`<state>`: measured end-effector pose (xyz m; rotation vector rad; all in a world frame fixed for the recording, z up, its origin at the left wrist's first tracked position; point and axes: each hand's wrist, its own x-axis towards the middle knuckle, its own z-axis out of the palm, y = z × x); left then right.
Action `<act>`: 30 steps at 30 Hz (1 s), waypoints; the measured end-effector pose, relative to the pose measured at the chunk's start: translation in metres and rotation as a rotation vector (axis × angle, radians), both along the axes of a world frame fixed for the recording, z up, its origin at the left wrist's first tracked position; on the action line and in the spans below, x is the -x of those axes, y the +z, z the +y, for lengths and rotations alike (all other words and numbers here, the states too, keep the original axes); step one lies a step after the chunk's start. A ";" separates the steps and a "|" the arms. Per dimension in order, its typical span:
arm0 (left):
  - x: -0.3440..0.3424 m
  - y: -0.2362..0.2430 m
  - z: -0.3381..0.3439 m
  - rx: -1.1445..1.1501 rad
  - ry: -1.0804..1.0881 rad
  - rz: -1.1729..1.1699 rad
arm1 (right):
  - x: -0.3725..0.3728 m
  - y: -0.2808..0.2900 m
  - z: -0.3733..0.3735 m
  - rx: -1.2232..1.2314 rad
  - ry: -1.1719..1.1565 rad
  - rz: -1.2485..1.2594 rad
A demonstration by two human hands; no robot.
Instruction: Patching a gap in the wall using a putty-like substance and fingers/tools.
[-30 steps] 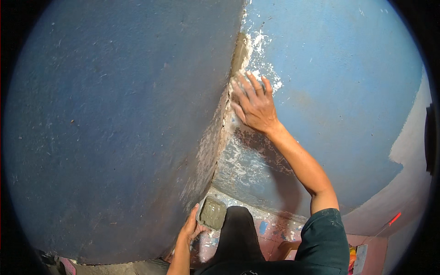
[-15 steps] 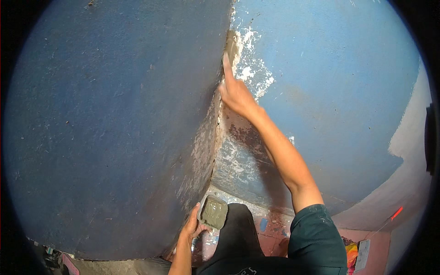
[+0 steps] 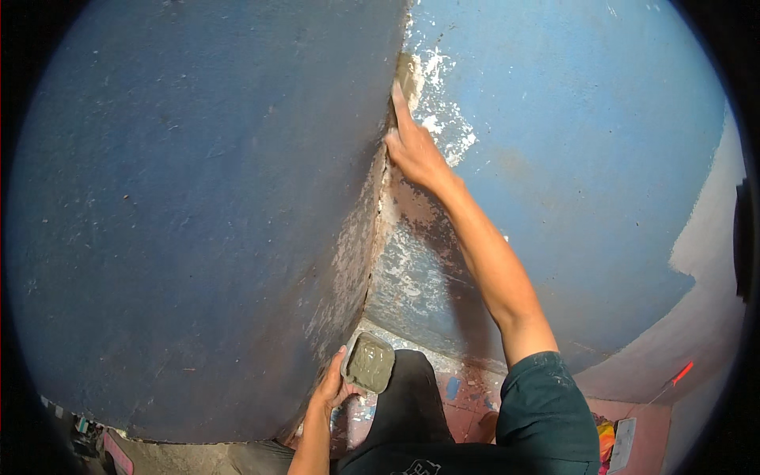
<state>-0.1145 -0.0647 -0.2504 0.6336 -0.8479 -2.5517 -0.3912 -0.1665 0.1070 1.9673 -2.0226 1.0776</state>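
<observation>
My right hand (image 3: 416,154) reaches up to the corner crack where the two walls meet. Its index finger is stretched out with the tip on the seam, the other fingers bent in, and no tool shows in it. At the fingertip a patch of wet grey-brown paste (image 3: 407,71) lies along the corner, beside peeled white paint. Low in the picture, my left hand (image 3: 331,386) grips a small square plastic tub (image 3: 387,381) by its left side. Grey-green wet paste (image 3: 369,362) fills part of this tub; some of the fingers are hidden behind it.
A dark blue wall (image 3: 190,222) stands on the left, a light blue wall (image 3: 570,166) on the right, flaking near the seam. Paint chips litter the reddish floor (image 3: 467,408) by my knee. An orange-handled tool (image 3: 682,373) leans at the lower right, near a colourful bundle (image 3: 606,439).
My right fingertip has slid slightly up along the corner seam. The view has shifted a little; my left hand keeps the tub in nearly the same place.
</observation>
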 end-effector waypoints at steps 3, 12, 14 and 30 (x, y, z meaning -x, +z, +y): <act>0.000 0.005 0.002 0.006 -0.005 -0.035 | 0.015 -0.024 0.006 0.081 0.091 -0.033; 0.000 0.006 -0.003 0.045 -0.025 0.026 | 0.007 -0.008 -0.006 0.067 -0.091 0.146; 0.002 0.004 -0.001 -0.007 -0.001 0.011 | 0.001 -0.038 0.007 0.109 -0.078 0.196; 0.004 -0.007 -0.005 0.001 -0.032 0.065 | 0.053 -0.021 -0.013 0.488 -0.374 1.081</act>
